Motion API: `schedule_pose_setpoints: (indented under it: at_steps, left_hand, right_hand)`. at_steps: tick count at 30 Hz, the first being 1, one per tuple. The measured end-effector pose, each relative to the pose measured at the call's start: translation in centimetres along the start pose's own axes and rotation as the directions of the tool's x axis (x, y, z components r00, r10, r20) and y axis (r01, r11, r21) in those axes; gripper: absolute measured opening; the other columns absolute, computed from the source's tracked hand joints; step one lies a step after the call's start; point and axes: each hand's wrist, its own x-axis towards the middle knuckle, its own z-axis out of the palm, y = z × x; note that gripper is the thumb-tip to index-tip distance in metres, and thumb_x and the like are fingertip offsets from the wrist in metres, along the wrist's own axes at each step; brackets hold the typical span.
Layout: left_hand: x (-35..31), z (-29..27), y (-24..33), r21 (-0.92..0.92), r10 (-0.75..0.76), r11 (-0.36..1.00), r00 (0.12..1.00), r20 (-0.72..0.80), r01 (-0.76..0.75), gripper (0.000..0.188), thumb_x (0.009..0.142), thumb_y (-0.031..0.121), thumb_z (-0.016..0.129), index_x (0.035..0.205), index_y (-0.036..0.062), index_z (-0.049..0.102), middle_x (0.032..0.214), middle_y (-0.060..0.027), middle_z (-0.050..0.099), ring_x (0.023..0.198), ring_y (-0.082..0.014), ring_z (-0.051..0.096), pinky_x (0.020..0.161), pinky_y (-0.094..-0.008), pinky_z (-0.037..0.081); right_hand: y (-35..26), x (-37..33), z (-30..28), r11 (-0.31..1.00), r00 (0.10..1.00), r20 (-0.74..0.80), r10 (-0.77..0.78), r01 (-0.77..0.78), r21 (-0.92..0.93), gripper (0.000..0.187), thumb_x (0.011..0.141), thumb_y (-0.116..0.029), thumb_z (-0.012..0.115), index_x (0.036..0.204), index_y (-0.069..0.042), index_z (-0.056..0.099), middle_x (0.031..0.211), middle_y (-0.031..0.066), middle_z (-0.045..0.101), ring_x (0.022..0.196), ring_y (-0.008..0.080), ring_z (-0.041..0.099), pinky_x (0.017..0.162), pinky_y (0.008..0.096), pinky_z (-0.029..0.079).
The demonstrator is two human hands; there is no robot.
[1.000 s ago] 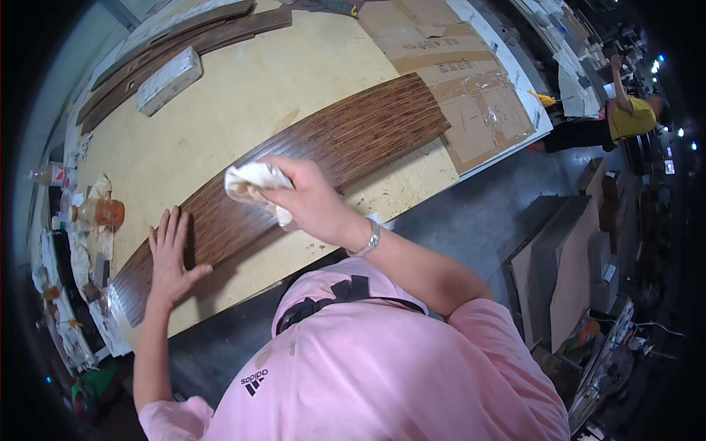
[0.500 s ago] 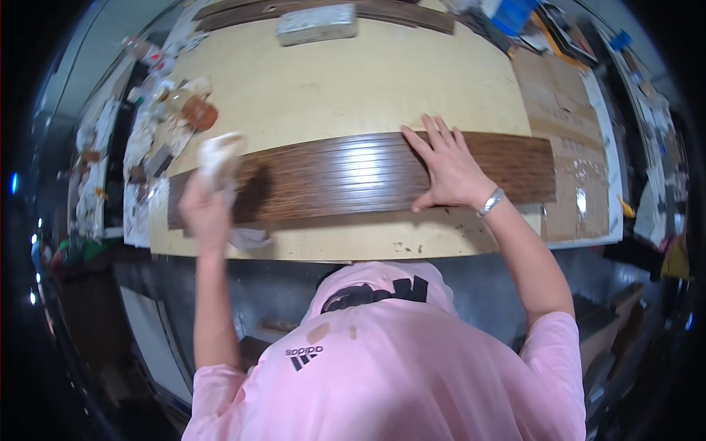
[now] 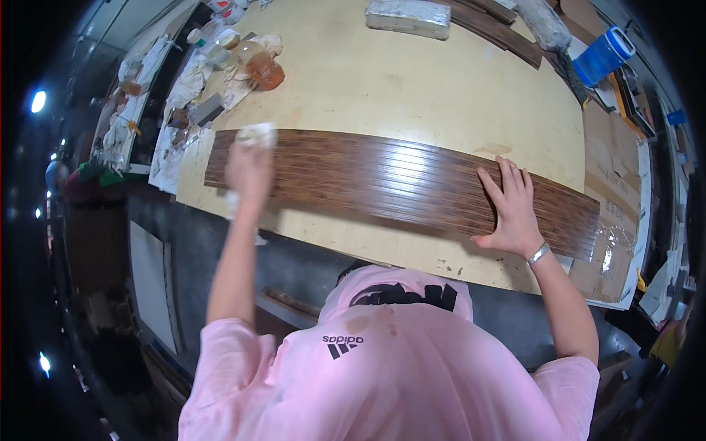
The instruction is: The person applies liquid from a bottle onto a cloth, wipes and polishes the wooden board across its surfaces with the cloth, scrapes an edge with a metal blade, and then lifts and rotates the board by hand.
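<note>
A long dark brown wooden panel (image 3: 382, 180) with a striped grain lies across a pale plywood worktop (image 3: 382, 81). My left hand (image 3: 248, 170) is over the panel's left end, closed around a white cloth (image 3: 256, 135) that pokes out above the fingers. The hand looks blurred by motion. My right hand (image 3: 510, 209) lies flat on the panel near its right end, fingers spread, with a silver bracelet on the wrist. It holds nothing.
Bottles, an orange jar (image 3: 263, 71) and stained rags crowd the table's far left corner. A white block (image 3: 408, 16) and dark planks (image 3: 507, 33) lie at the back. A blue container (image 3: 603, 55) and cardboard sheets (image 3: 610, 147) are to the right.
The cloth went from my right hand to my left hand. My left hand has carried it to the panel's left end, and my right hand now presses flat on the right part.
</note>
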Motion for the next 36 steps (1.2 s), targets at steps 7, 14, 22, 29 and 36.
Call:
schedule_pose_setpoints:
  at_steps: [7,14,22,29,36]
  left_hand:
    - [-4.7,3.4,9.9,-0.197,0.664,0.67,0.696,-0.274,-0.716,0.014,0.083,0.018,0.066,0.094,0.0104,0.069,0.095,-0.0107,0.065,0.091,-0.0309,0.06,0.072,-0.0487,0.049]
    - [1.1,0.6,-2.9,-0.05,-0.008,0.999,0.98,-0.201,-0.002,0.027,0.094,0.026,0.059,0.099,0.0008,0.066,0.097,-0.0203,0.063,0.085,-0.0383,0.065,0.074,-0.0494,0.052]
    - [4.9,-2.5,-12.4,0.118,-0.14,0.983,0.99,-0.008,0.14,0.029,0.095,0.024,0.055,0.105,-0.0023,0.059,0.094,-0.0227,0.066,0.082,-0.0409,0.066,0.074,-0.0505,0.052]
    - [-4.5,-2.1,-2.5,-0.453,0.097,0.885,0.994,-0.053,-0.111,0.03,0.092,0.02,0.061,0.116,0.002,0.057,0.103,-0.0237,0.064,0.09,-0.0448,0.063,0.081,-0.0509,0.05]
    - [0.8,-3.8,-20.1,-0.004,-0.381,0.924,0.924,-0.027,0.381,0.029,0.09,0.033,0.065,0.102,0.0062,0.066,0.097,-0.0196,0.066,0.096,-0.0404,0.065,0.081,-0.0499,0.051]
  right_hand:
    - [0.1,-0.1,0.2,1.0,1.0,-0.018,-0.019,0.018,-0.024,0.117,0.045,-0.05,0.082,0.149,-0.014,0.042,0.153,0.0279,0.029,0.141,0.046,0.03,0.116,0.0601,0.018]
    - [-0.1,0.4,0.4,0.998,0.999,-0.011,-0.041,0.041,-0.045,0.118,0.047,-0.058,0.079,0.149,-0.013,0.042,0.154,0.0283,0.029,0.141,0.0475,0.029,0.115,0.0606,0.018]
    - [-0.2,0.1,0.5,0.995,0.999,-0.001,-0.044,0.044,-0.092,0.119,0.049,-0.061,0.076,0.151,-0.011,0.039,0.155,0.0288,0.027,0.142,0.0484,0.027,0.116,0.0603,0.017]
    - [0.2,-0.3,0.0,0.984,0.997,0.073,-0.004,0.017,-0.176,0.124,0.057,-0.082,0.062,0.152,-0.008,0.036,0.157,0.0293,0.025,0.145,0.0477,0.024,0.118,0.0587,0.014]
    - [0.0,0.3,0.2,0.984,0.996,0.084,-0.017,0.031,-0.175,0.124,0.06,-0.085,0.059,0.153,-0.007,0.035,0.158,0.0293,0.024,0.145,0.0472,0.023,0.119,0.0586,0.014]
